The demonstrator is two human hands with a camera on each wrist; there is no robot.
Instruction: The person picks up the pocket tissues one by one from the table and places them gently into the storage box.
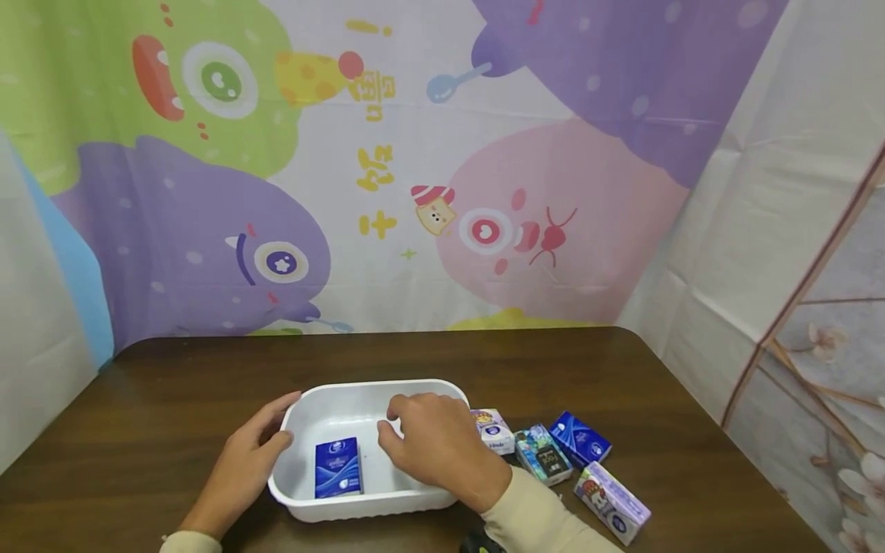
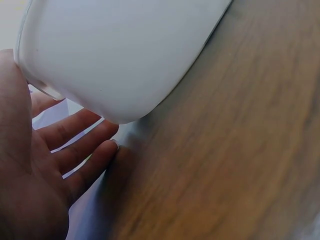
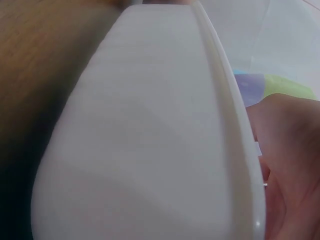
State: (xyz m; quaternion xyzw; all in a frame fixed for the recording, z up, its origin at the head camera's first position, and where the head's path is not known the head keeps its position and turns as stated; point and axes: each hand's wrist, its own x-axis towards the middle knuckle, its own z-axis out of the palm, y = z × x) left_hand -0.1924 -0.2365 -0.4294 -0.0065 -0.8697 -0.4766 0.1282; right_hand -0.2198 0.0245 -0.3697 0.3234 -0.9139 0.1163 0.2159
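A white plastic tub (image 1: 373,503) stands on the table, a blue tissue pack (image 1: 337,468) lying inside it on the left. My left hand (image 1: 238,461) is at the tub's left end, thumb by the rim. In the left wrist view its fingers (image 2: 82,145) extend loosely along the outer wall. My right hand (image 1: 442,445) is over the tub's right half, wrist above the near right rim, fingers loosely bent. Nothing shows between its thumb and forefinger; the other fingertips are hidden. The right wrist view has the hand (image 3: 292,160) beyond the tub's rim (image 3: 242,135).
Right of the tub lie a purple-and-white tissue pack (image 1: 494,432), a colourful pack (image 1: 545,455), a blue pack (image 1: 581,439) and another purple-and-white pack (image 1: 611,503). A small black object (image 1: 480,541) shows at the table's near edge. A cartoon curtain (image 1: 387,292) hangs behind.
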